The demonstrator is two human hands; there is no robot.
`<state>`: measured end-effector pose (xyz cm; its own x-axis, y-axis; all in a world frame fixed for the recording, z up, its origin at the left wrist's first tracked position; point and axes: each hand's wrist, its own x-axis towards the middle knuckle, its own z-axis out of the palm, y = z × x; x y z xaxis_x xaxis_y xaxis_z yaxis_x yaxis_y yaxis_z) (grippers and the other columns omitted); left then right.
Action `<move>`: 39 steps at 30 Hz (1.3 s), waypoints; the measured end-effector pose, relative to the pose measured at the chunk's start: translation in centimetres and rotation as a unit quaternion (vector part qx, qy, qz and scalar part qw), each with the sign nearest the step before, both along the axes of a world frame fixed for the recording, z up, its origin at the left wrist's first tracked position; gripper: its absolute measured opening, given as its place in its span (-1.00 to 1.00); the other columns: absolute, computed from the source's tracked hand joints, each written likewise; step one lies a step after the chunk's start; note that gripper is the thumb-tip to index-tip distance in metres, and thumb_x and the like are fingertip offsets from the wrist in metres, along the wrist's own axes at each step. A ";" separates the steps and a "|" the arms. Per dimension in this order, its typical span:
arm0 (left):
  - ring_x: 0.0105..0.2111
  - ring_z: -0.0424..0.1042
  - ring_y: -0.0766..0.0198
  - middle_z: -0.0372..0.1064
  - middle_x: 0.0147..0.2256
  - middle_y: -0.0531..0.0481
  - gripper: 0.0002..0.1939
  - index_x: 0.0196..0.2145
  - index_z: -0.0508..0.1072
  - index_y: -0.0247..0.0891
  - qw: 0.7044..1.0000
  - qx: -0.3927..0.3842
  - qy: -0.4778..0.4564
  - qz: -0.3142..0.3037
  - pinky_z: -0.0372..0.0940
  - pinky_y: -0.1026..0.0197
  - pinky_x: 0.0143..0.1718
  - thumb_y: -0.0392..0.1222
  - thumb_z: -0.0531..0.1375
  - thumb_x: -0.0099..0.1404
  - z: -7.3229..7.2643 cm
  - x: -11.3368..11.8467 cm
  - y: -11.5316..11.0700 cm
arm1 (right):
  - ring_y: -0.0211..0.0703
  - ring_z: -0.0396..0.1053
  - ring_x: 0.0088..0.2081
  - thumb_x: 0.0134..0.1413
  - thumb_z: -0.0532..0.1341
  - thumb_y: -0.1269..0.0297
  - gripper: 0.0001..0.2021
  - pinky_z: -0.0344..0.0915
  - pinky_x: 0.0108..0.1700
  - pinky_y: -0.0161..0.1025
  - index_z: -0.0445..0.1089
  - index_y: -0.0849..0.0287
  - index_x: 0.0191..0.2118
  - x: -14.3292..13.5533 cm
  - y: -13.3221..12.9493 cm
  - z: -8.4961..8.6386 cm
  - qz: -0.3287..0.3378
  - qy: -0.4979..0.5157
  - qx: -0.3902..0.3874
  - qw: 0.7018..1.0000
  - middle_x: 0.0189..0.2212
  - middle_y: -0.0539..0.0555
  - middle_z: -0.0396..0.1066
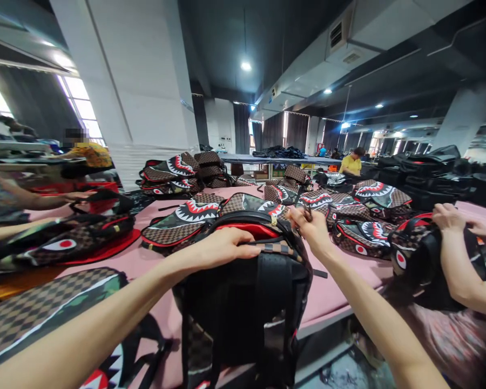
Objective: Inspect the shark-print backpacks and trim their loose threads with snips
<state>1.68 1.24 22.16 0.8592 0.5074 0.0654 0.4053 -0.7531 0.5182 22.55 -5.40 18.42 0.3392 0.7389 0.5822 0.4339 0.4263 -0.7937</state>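
Observation:
A black backpack (235, 302) with brown checkered trim stands upright at the table's front edge, its straps and back panel facing me. Its top is partly open and red lining (263, 231) shows. My left hand (230, 246) grips the checkered top edge, thumb and fingers pressed around it. At the right end of the opening is my right hand (310, 224), its fingers closed around a small dark item too small to name, close to the bag's rim.
Shark-mouth backpacks (198, 213) lie across the pink table (332, 294). More bags are piled at the back. On the right, a person's hand (449, 217) rests on another backpack (409, 248). At left, a person's arm (44, 200) reaches over a bag (73, 240).

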 end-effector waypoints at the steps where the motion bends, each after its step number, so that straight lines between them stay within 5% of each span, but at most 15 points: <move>1: -0.33 0.35 0.17 0.42 -0.35 0.00 -0.56 -0.38 0.47 -0.29 1.000 -0.010 -0.011 0.010 0.20 0.26 -0.33 0.16 0.07 0.11 0.1 0.0 0.5 | -0.25 0.25 -0.55 0.03 0.12 0.04 -0.65 0.18 -0.43 -0.30 0.38 0.20 -0.57 0.2 -1.7 -1.1 -0.003 0.010 -0.019 1.000 -0.65 0.00 0.31; 4: -0.31 0.34 0.15 0.43 -0.35 0.00 -0.56 -0.38 0.48 -0.29 0.998 -0.041 -0.040 0.027 0.19 0.27 -0.33 0.17 0.13 0.03 0.0 0.3 1.5 | -0.20 0.29 -0.51 -0.07 0.19 0.09 -0.74 0.22 -0.40 -0.27 0.41 0.19 -0.56 -0.4 -5.6 -4.7 0.020 0.038 -0.091 0.995 -0.62 0.02 0.35; 7: -0.36 0.33 0.16 0.42 -0.41 0.00 -0.57 -0.46 0.48 -0.28 0.996 -0.061 -0.050 0.030 0.18 0.27 -0.38 0.18 0.15 0.00 -0.3 1.0 1.9 | -0.21 0.27 -0.51 -0.16 0.28 0.13 -0.79 0.21 -0.46 -0.30 0.41 0.20 -0.54 -3.2 -6.1 -6.6 0.069 0.077 -0.152 0.983 -0.60 -0.01 0.33; 10: -0.35 0.33 0.14 0.43 -0.40 -0.01 -0.59 -0.42 0.50 -0.30 0.993 -0.085 -0.074 0.024 0.19 0.26 -0.36 0.14 0.16 0.00 -0.5 0.9 1.9 | -0.19 0.31 -0.43 -0.14 0.26 0.10 -0.75 0.27 -0.41 -0.30 0.43 0.19 -0.38 -6.6 -4.9 -6.6 0.126 0.155 -0.125 0.972 -0.46 0.02 0.38; 13: -0.30 0.33 0.13 0.45 -0.34 -0.02 -0.63 -0.35 0.51 -0.29 0.989 -0.119 -0.085 0.005 0.20 0.25 -0.31 0.07 0.17 0.02 -0.3 -0.5 1.1 | -0.15 0.32 -0.36 -0.08 0.22 0.11 -0.76 0.29 -0.34 -0.28 0.43 0.17 -0.32 -8.3 -4.1 -6.4 0.195 0.104 -0.097 0.971 -0.39 0.03 0.39; 19: -0.53 0.24 0.27 0.34 -0.55 0.04 -0.62 -0.53 0.45 -0.31 0.991 -0.119 -0.036 0.058 0.11 0.29 -0.49 0.12 0.17 0.02 0.2 -1.8 -0.3 | -0.24 0.24 -0.46 -0.09 0.22 0.19 -0.82 0.24 -0.39 -0.33 0.43 0.20 -0.38 -6.4 -3.5 -6.6 0.228 -0.029 -0.138 0.963 -0.51 -0.04 0.32; 22: -0.55 0.24 0.27 0.33 -0.58 0.02 -0.55 -0.56 0.44 -0.30 0.995 -0.065 -0.036 0.064 0.13 0.27 -0.50 0.18 0.08 0.09 0.1 -1.4 -0.8 | -0.26 0.20 -0.46 -0.12 0.22 0.19 -0.82 0.21 -0.41 -0.34 0.39 0.21 -0.43 -5.2 -3.3 -6.6 0.217 -0.035 -0.150 0.964 -0.52 -0.04 0.28; 24: -0.42 0.34 0.20 0.43 -0.44 -0.01 -0.56 -0.45 0.50 -0.27 0.991 0.021 -0.105 0.082 0.21 0.25 -0.34 0.15 0.03 0.14 0.0 -2.0 -1.5 | -0.24 0.19 -0.43 -0.12 0.22 0.18 -0.82 0.20 -0.40 -0.34 0.35 0.21 -0.47 -4.6 -3.3 -6.7 0.190 -0.034 -0.142 0.971 -0.51 -0.03 0.27; 28: -0.26 0.39 0.14 0.48 -0.28 -0.05 -0.56 -0.33 0.50 -0.24 0.931 0.125 -0.245 0.241 0.22 0.21 -0.18 0.15 0.02 0.16 -1.3 -6.0 -2.6 | -0.27 0.14 -0.45 -0.11 0.19 0.18 -0.81 0.18 -0.40 -0.34 0.27 0.19 -0.53 -3.8 -3.0 -6.7 0.185 -0.029 -0.137 0.973 -0.52 -0.04 0.20; 32: -0.51 0.37 0.15 0.40 -0.59 -0.07 -0.43 -0.64 0.37 -0.26 0.917 -0.046 -0.191 0.347 0.25 0.21 -0.46 0.34 0.01 0.04 -4.9 -9.2 -2.7 | -0.30 0.10 -0.51 -0.12 0.20 0.17 -0.80 0.15 -0.46 -0.34 0.27 0.19 -0.52 -3.5 -2.5 -6.8 0.210 -0.022 -0.155 0.965 -0.56 -0.05 0.18; 34: -0.56 0.34 0.19 0.35 -0.65 -0.03 -0.45 -0.69 0.31 -0.25 0.907 -0.157 -0.215 0.327 0.26 0.22 -0.49 0.35 0.06 0.00 -6.7 -8.9 -3.1 | -0.28 0.13 -0.51 -0.12 0.20 0.16 -0.81 0.17 -0.46 -0.33 0.30 0.19 -0.48 -3.4 -2.2 -6.8 0.211 -0.019 -0.169 0.963 -0.55 -0.04 0.22; 37: -0.54 0.36 0.23 0.39 -0.57 -0.04 -0.54 -0.55 0.37 -0.28 0.847 -0.335 -0.304 0.279 0.31 0.19 -0.41 0.24 0.09 0.07 -8.4 -6.6 -4.5 | -0.20 0.23 -0.42 -0.12 0.21 0.13 -0.78 0.25 -0.37 -0.28 0.37 0.18 -0.38 -2.9 -1.9 -6.9 0.205 -0.023 -0.160 0.965 -0.46 0.01 0.32; 39: -0.50 0.37 0.23 0.41 -0.50 -0.06 -0.59 -0.45 0.40 -0.29 0.828 -0.385 -0.326 0.246 0.33 0.18 -0.37 0.16 0.09 0.12 -9.0 -5.0 -5.6 | -0.14 0.26 -0.37 -0.13 0.23 0.10 -0.75 0.28 -0.32 -0.24 0.38 0.17 -0.37 -2.2 -2.0 -7.0 0.179 -0.025 -0.146 0.973 -0.44 0.04 0.36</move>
<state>-3.31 -4.32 13.15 0.4461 0.8921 -0.0722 0.0097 0.0759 0.9971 20.33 -7.37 11.43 0.0064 0.9406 0.3394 0.3406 0.3171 -0.8851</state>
